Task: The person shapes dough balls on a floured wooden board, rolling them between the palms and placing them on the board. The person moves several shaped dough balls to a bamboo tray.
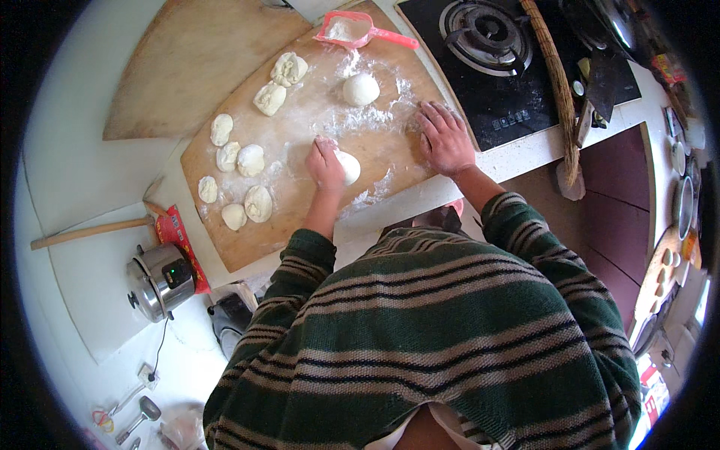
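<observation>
A ball of dough (350, 167) lies on the floured wooden board (304, 126), partly under the curled fingers of my left hand (326, 163). My right hand (446, 138) rests flat on the right edge of the board, fingers a little spread, with nothing seen in it. Beyond my hands sits a smooth round dough ball (361, 89). Several smaller dough pieces, such as a folded one (288, 69) and an oval one (258, 203), lie along the left side of the board. A pink scoop (349, 28) holding flour lies at the far edge.
A gas stove (484, 34) adjoins the board on the right, with a long bundled-straw brush (554, 73) across it. Another wooden board (197, 73) leans at the back left. A steel electric pot (163, 281), a red packet (183, 242) and a wooden stick (95, 232) are at left.
</observation>
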`<state>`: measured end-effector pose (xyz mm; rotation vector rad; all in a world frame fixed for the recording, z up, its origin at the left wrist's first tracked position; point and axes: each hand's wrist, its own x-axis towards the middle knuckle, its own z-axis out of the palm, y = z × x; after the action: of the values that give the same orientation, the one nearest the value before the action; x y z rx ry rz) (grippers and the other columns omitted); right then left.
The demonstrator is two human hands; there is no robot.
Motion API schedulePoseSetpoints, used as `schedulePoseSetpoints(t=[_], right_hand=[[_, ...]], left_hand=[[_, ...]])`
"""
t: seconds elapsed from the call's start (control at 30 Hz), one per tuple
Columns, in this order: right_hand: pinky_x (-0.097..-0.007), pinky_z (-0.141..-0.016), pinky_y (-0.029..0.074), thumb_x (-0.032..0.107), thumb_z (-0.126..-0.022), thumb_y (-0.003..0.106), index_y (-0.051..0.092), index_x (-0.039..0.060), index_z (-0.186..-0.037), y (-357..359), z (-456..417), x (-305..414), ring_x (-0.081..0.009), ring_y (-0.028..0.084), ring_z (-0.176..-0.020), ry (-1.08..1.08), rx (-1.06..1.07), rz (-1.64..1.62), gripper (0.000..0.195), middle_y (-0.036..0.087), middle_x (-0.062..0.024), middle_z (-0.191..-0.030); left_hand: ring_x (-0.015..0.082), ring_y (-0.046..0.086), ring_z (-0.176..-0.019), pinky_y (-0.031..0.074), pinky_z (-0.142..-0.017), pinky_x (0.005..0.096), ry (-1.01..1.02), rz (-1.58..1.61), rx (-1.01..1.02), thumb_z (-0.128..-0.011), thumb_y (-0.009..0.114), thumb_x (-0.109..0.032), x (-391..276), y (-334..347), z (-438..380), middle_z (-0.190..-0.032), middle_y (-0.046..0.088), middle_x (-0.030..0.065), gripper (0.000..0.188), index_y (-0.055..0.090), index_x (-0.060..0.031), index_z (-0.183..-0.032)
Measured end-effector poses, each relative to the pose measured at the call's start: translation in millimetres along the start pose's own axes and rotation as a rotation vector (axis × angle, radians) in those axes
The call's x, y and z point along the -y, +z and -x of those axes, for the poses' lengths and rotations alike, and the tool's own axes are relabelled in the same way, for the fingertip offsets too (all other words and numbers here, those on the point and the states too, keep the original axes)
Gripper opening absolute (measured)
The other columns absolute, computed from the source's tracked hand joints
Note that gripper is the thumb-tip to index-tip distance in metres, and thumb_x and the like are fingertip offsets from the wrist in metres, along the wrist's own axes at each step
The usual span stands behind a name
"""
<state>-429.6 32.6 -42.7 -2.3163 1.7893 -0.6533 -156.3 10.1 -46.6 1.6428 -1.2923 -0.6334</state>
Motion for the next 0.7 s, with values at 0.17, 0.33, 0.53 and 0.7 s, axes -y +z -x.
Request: schedulePoseSetpoints(t=[0.17, 0.33, 0.53, 0.7], right_hand=[[-0.0469, -0.114, 0.03, 0.024, -0.09, 0.053, 0.054, 0.0113, -0.129, -0.4, -0.1, 0.3, -0.0296, 0.039, -0.137, -0.002, -0.015, -0.005, 0.041, 0.044, -0.0109, -0.147], [-0.047, -0.114, 0.029, 0.025, -0.091, 0.051, 0.054, 0.0106, -0.129, -2.5, -0.1, 1.2, -0.0293, 0.038, -0.138, -0.01, -0.001, -0.001, 0.041, 0.044, -0.011, -0.147], [-0.0466, -0.115, 0.028, 0.027, -0.09, 0.052, 0.054, 0.0107, -0.131, -3.4, -1.0, 0.9, -0.029, 0.038, -0.138, 0.013, 0.031, 0.012, 0.044, 0.043, -0.0094, -0.148], [-0.0467, -0.116, 0.027, 0.027, -0.09, 0.052, 0.053, 0.011, -0.132, -2.9, -0.8, 0.5, -0.0288, 0.036, -0.14, 0.011, 0.046, 0.019, 0.045, 0.042, -0.0096, -0.149]], left_hand=[[0.0317, 0.066, -0.069, 0.051, -0.066, 0.0416, 0.158, -0.349, 0.107, -0.102, 0.043, -0.031, -1.5, 1.2, -41.9, -0.074, 0.067, 0.0179, 0.044, 0.063, 0.0043, -0.086], [0.0238, 0.061, -0.063, 0.05, -0.064, 0.0385, -0.114, 0.035, 0.26, -0.103, 0.041, -0.039, -18.4, -14.3, -52.2, -0.069, 0.065, 0.0107, 0.051, 0.064, 0.0015, -0.083], [0.0233, 0.063, -0.068, 0.05, -0.066, 0.0369, -0.121, -0.105, 0.055, -0.103, 0.043, -0.034, -18.3, -9.1, -4.9, -0.076, 0.067, 0.012, 0.046, 0.064, 0.0018, -0.084], [0.0355, 0.065, -0.07, 0.05, -0.068, 0.0439, 0.075, -0.201, -0.02, -0.102, 0.044, -0.029, -4.3, 5.7, -12.8, -0.077, 0.068, 0.0201, 0.041, 0.064, 0.0028, -0.087]])
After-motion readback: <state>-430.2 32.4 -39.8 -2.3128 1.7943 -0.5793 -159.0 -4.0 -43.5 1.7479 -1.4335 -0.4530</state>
